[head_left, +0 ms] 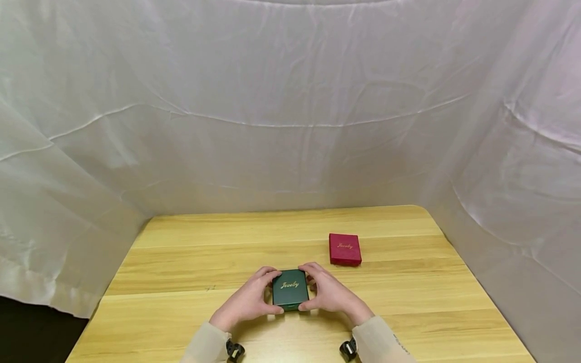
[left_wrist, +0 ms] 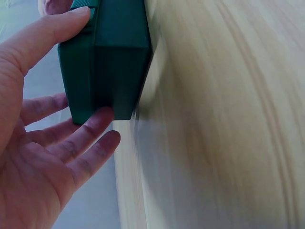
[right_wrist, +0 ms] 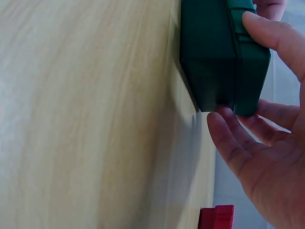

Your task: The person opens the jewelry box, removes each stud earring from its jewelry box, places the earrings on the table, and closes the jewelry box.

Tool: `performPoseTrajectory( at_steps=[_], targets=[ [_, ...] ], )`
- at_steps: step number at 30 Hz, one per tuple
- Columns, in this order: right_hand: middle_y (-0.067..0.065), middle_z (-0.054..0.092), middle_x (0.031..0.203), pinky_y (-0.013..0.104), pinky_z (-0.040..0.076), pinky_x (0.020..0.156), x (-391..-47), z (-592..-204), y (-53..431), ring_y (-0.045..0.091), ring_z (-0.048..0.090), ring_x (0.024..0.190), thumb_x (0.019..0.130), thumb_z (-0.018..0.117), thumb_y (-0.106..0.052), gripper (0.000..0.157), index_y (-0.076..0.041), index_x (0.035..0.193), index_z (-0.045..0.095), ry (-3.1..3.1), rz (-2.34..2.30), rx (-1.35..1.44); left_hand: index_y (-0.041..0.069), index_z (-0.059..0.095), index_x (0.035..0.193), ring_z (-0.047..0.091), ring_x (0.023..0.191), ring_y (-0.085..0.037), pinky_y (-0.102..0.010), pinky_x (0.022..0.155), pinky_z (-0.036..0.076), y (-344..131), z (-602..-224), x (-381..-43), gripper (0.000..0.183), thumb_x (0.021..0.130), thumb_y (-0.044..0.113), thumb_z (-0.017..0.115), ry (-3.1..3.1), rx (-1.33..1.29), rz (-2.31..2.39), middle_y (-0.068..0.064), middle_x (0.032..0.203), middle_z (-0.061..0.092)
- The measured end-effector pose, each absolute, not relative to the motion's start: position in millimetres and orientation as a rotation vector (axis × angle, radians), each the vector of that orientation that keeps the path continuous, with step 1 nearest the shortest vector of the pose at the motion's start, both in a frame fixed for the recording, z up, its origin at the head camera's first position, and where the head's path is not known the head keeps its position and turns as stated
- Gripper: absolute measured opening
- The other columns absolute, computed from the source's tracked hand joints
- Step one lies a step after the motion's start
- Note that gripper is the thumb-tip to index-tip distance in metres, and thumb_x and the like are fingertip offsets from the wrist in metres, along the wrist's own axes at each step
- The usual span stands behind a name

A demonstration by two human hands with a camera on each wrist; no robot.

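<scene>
Between my two hands sits a dark green jewelry box (head_left: pixel 290 288), its lid lettered "Jewelry" in gold. My left hand (head_left: pixel 251 297) grips its left side, with the thumb at the near front edge and the fingers around the far corner. On the opposite side my right hand (head_left: pixel 328 292) holds it the same way. Both wrist views show the green box (left_wrist: pixel 121 71) with its lid down and a ribbed clasp (right_wrist: pixel 240 5) on the front, each thumb close by that clasp. The box's underside lies close over the wooden table.
A red jewelry box (head_left: pixel 345 248), also lettered in gold and closed, lies farther back to the right on the wooden table (head_left: pixel 218 257). White cloth (head_left: pixel 299 101) hangs around the table's back and sides.
</scene>
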State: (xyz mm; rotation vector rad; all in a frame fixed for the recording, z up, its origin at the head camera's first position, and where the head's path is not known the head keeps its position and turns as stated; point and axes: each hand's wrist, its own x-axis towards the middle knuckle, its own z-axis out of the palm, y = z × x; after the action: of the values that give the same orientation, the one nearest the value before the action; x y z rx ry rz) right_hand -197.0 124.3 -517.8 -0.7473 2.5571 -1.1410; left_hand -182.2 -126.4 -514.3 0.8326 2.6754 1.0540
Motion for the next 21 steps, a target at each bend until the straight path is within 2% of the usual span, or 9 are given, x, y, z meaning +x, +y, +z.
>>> performPoseTrajectory(
  at_steps=[7, 21],
  targets=[
    [0.002, 0.047, 0.134, 0.031, 0.051, 0.091, -196.9, -517.3, 123.7, 0.018, 0.055, 0.107, 0.069, 0.090, -0.029, 0.090, -0.002, 0.143, 0.045, 2.550, -1.146, -0.758, 0.002, 0.048, 0.141, 0.053, 0.117, -0.022, -0.044, 0.099, 0.046, -124.8, -512.8, -181.3, 0.085, 0.073, 0.035, 0.087, 2.686, 0.815, 1.026, -0.006, 0.136, 0.047],
    [-0.001, 0.049, 0.133, 0.041, 0.044, 0.100, -194.4, -519.2, 123.8, 0.016, 0.053, 0.110, 0.069, 0.089, -0.034, 0.090, -0.004, 0.143, 0.046, 2.620, -1.055, -0.772, -0.001, 0.047, 0.141, 0.054, 0.116, -0.024, -0.045, 0.098, 0.046, -123.7, -515.1, -179.6, 0.087, 0.072, 0.033, 0.088, 2.709, 0.828, 0.998, -0.009, 0.135, 0.048]
  ],
)
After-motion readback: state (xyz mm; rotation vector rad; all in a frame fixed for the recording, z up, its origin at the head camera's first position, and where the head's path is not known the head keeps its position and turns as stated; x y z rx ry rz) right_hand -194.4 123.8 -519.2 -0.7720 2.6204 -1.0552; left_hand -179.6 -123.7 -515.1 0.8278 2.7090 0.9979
